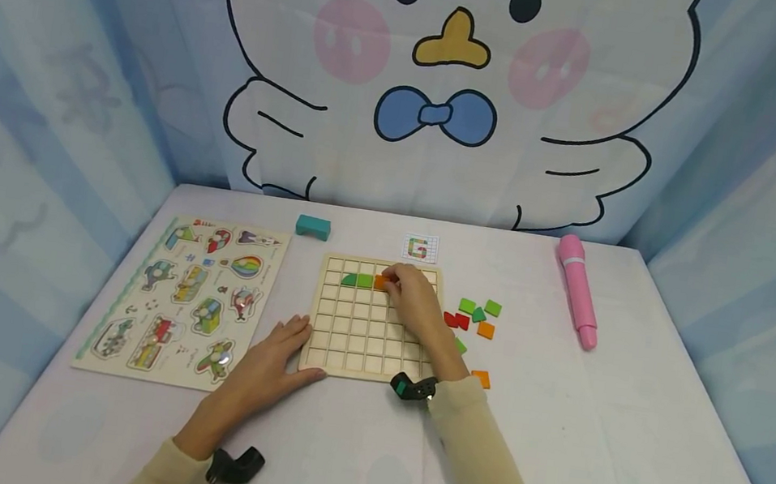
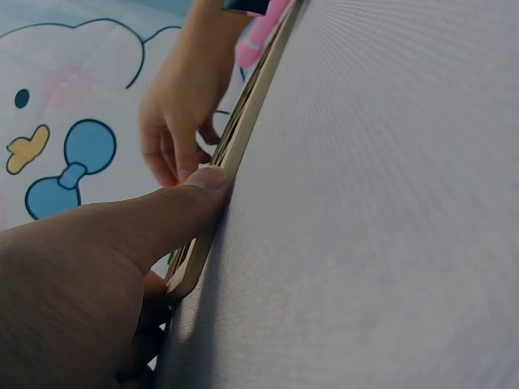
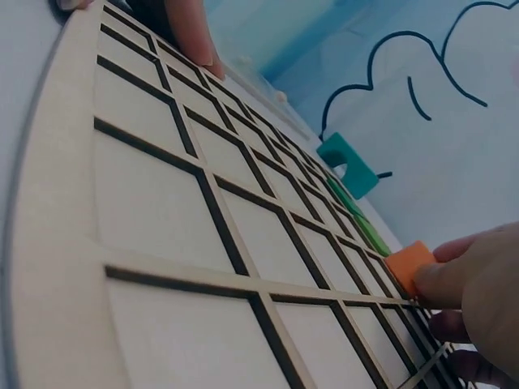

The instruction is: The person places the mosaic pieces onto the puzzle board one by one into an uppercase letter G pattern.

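A square wooden grid board (image 1: 355, 345) lies on the table. My right hand (image 1: 417, 303) pinches an orange square tile (image 3: 408, 264) at the board's second row from the back. Left of it, a light green tile (image 1: 365, 281) and a dark green piece with a slanted side (image 1: 349, 279) sit in neighbouring cells. My left hand (image 1: 271, 370) rests at the board's near left corner, thumb (image 2: 207, 178) against the front edge and fingers along the left side. Behind the board lies a small card (image 1: 420, 248) with a coloured G-shaped pattern on a grid.
Loose red (image 1: 462, 321), green (image 1: 493, 308) and orange tiles (image 1: 486, 331) lie right of the board, some partly behind my right arm. A picture puzzle board (image 1: 186, 322) lies left, a teal block (image 1: 313, 227) behind, and a pink pen-shaped object (image 1: 578, 292) far right.
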A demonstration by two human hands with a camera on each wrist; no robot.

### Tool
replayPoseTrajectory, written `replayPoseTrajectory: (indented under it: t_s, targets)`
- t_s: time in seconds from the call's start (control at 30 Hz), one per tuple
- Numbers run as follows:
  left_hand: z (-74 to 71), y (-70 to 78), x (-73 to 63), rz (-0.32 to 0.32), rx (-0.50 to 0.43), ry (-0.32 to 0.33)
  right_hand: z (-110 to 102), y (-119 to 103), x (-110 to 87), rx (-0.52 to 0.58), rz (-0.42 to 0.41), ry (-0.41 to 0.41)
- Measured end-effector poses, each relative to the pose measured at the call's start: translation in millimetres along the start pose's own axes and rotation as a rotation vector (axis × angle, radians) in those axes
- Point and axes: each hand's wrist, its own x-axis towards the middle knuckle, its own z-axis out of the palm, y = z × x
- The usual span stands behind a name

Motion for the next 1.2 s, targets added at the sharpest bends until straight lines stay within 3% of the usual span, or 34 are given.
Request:
replayPoseTrajectory:
  t_s: [0.37, 0.87, 1.2]
  targets:
    - [-0.4, -1.5, -0.4, 0.011, 0.009, 0.016, 4.6, -0.7, 2.5, -0.043, 0.000, -0.016]
    - [0.4, -1.4, -0.1, 0.014, -0.001, 0.004, 5.1, -0.4, 0.1, -0.083, -0.077, 0.014]
    - [0.1, -1.7, -0.7, 0.014, 0.014, 0.014, -0.8, -1.1, 0.2, -0.058, -0.025, -0.048]
